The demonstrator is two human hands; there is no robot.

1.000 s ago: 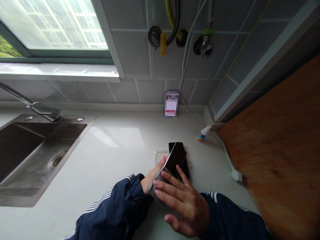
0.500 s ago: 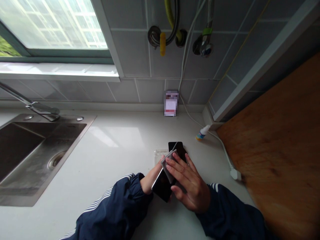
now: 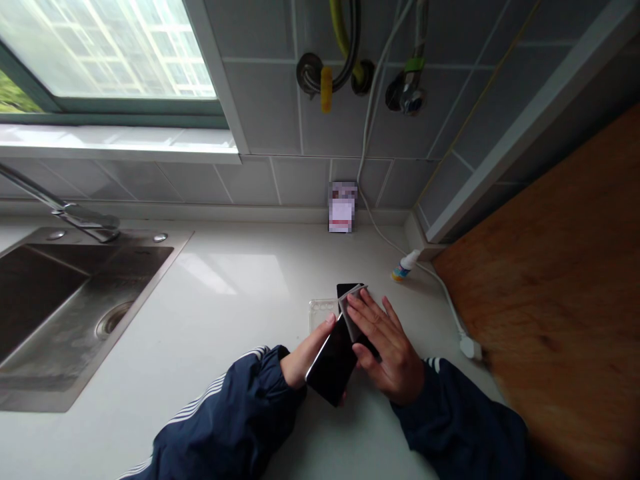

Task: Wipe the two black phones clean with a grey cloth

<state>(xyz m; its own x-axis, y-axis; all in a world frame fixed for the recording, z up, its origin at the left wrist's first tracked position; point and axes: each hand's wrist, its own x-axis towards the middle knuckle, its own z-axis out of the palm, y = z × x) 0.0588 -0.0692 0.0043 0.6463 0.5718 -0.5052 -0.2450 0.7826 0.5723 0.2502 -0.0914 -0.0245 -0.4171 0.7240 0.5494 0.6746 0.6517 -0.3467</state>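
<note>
In the head view, my left hand (image 3: 309, 351) is closed around a black smartphone (image 3: 332, 365), held tilted above the counter with its dark screen facing up. My right hand (image 3: 387, 347) presses a folded grey cloth (image 3: 352, 319) flat against the upper end of the screen, fingers laid over it. Behind the held phone, a second black phone-like slab (image 3: 349, 288) lies on the counter, mostly covered by the cloth and hand. Beside it rests a clear phone case (image 3: 323, 311), partly hidden by my left thumb.
A small spray bottle (image 3: 405, 265) stands at the right, near a white cable and its plug (image 3: 471, 347). Against the back wall leans a pixelated card or screen (image 3: 343, 207). A steel sink (image 3: 183, 241) with a faucet (image 3: 87, 221) is at left; a wooden panel (image 3: 560, 280) rises at right.
My right hand and the cloth have slid up and to the right along the phone, uncovering more of its screen. The left hand with the phone has barely moved.
</note>
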